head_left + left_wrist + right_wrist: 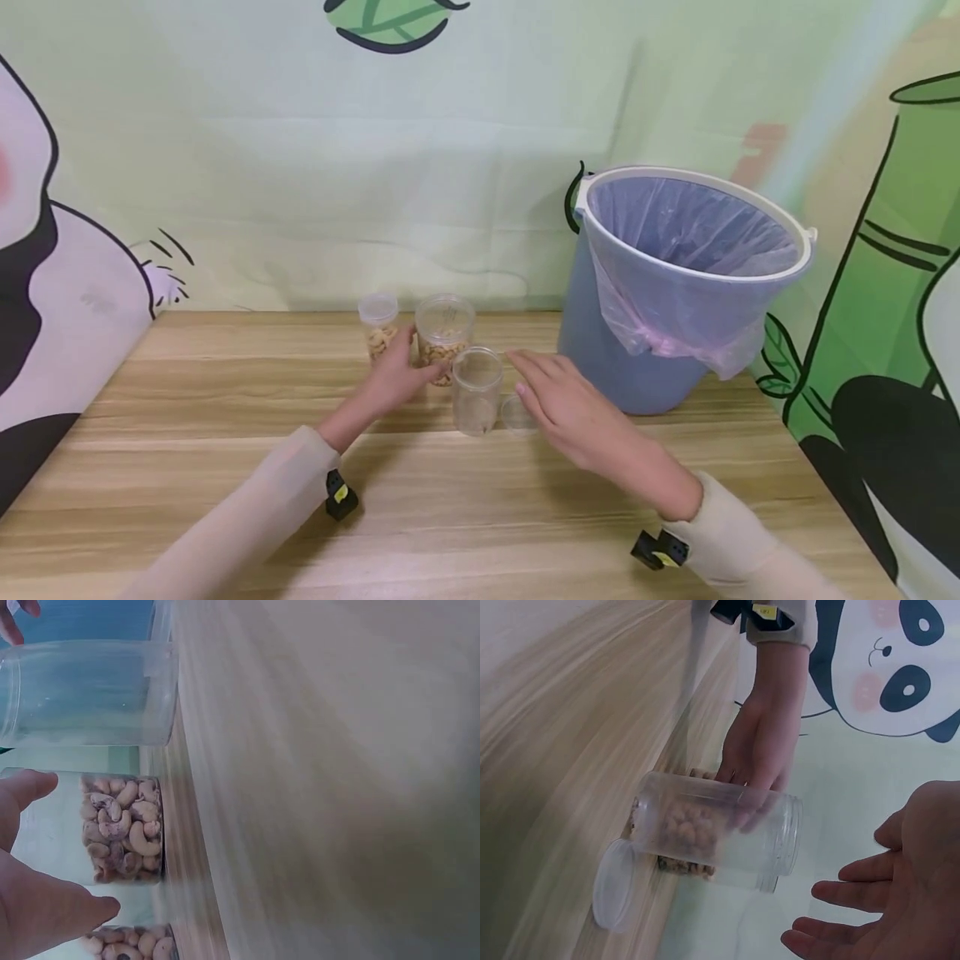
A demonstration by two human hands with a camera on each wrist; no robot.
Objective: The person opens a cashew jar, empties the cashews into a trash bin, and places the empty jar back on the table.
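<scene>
Likely meant holding light, stiff cashew jar (444, 343) mid-wall; couldn't tell grip of left hand (393, 377); had right hand (567, 410) empty.

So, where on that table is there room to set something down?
Bare table lies left of the narrow cashew jar and in front, between the sleeves. It's crowded farther back: wide cashew jar, open jar, lid, left grip, right grip, then bucket.

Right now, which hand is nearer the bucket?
Right. The right hand is just in front of the bucket; the left hand is farther off, at the wider jar of nuts.
</scene>
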